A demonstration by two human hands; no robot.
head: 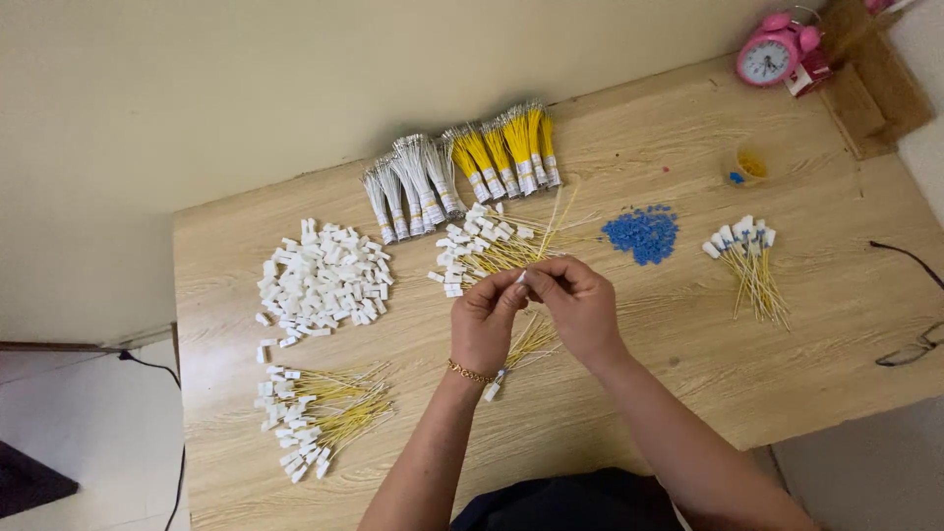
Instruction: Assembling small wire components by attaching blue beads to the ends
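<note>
Nearest the body, both forearms reach up from the lower edge over the wooden surface [610, 413], elbows low and wrists bent inward so the hands meet in front of the chest. The left hand [485, 320], a gold bracelet [469, 373] at its wrist, pinches a small bunch of yellow wires [531, 341] that trails down toward the surface and ends in a white connector [491, 391]. The right hand [580, 305] closes thumb and forefinger on a tiny white piece at the top of one wire, fingertips touching the left's. These wires look light, thin and springy, likely to bend or slip, so they are best taken close to the tip, as here; the plastic ends seem stiff and small.

Left of the arms lies a heap of finished wires with white caps [320, 413], above it a pile of loose white housings [323, 277]. Behind the hands sits another wire heap [487, 248], then blue beads [641, 234], bundled wires [462, 172] and a pink alarm clock [772, 54] by the wall
</note>
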